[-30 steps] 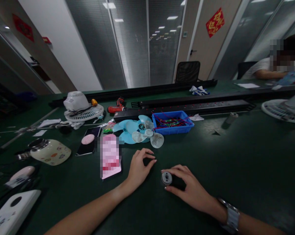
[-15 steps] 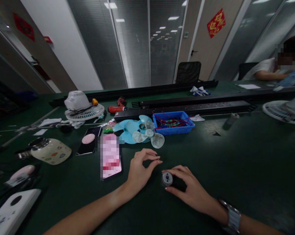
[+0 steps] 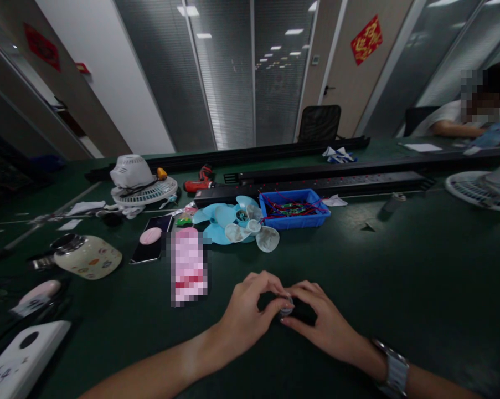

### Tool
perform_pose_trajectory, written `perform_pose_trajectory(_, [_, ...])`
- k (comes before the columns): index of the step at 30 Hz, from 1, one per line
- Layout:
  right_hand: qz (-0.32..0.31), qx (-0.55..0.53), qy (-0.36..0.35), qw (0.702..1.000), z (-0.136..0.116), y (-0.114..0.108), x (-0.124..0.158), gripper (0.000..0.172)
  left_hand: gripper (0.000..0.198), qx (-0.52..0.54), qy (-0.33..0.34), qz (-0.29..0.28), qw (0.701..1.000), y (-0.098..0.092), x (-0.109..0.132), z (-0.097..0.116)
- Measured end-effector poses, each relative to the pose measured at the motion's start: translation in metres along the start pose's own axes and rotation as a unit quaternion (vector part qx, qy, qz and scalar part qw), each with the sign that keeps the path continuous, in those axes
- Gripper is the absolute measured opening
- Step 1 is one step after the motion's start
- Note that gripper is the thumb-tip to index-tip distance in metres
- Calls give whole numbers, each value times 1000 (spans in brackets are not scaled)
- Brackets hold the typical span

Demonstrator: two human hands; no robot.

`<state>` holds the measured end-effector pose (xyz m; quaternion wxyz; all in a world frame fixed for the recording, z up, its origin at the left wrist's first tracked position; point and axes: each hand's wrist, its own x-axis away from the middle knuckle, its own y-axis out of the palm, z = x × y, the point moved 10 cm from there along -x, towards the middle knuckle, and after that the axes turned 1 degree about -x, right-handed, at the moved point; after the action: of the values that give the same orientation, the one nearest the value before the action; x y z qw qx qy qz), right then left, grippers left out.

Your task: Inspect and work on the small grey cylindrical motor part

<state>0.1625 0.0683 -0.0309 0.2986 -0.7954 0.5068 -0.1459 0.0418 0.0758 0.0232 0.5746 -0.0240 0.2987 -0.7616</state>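
My right hand (image 3: 326,316) holds a small round metal part (image 3: 287,311) between thumb and fingers, low over the green table. The thumb and fingertips of my left hand (image 3: 250,305) are pinched together at the top of that part and cover most of its face. Whether a tiny piece sits in the left pinch is hidden. Beyond the hands lie a greyish translucent fan blade (image 3: 268,238) and a light blue fan blade (image 3: 216,233), the grey one partly over the blue.
A blue bin (image 3: 295,221) of wires and circuit boards stands behind the blades. To the left are a pink blurred-out phone (image 3: 188,266), a dark phone (image 3: 152,252) and a cream flask (image 3: 87,256). A red drill (image 3: 197,184) lies farther back. Another person (image 3: 449,119) sits far right.
My left hand has moved right and down, from apart to touching the top of the metal part, covering its face. My right hand has stayed in place with the part.
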Motion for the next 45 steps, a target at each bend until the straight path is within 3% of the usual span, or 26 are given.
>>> perform_pose_trajectory(14, [5,4,-18,1000,-1,1,0,28,25,-27,88,-7,996,2,5,17])
perform_pose_trajectory(17, [8,3,-20,1000,-1,1,0,31,27,-36,87,8,996,0,5,15])
perform_pose_trajectory(22, [7,-1,-21,1000,-2,0,0,36,11,-48,62,35,996,-4,4,8])
perform_pose_trajectory(29, [8,0,-18,1000,-1,0,0,40,17,-22,14,42,999,-4,2,-4])
perform_pose_trajectory(33, [4,1,-25,1000,-4,0,-1,37,8,-9,36,28,999,-1,3,0])
perform_pose_trajectory(38, [3,6,-28,1000,-5,-1,-1,31,19,7,62,-3,998,5,6,4])
perform_pose_trajectory(45, [14,32,-42,998,-8,1,1,30,19,40,81,2,996,9,8,3])
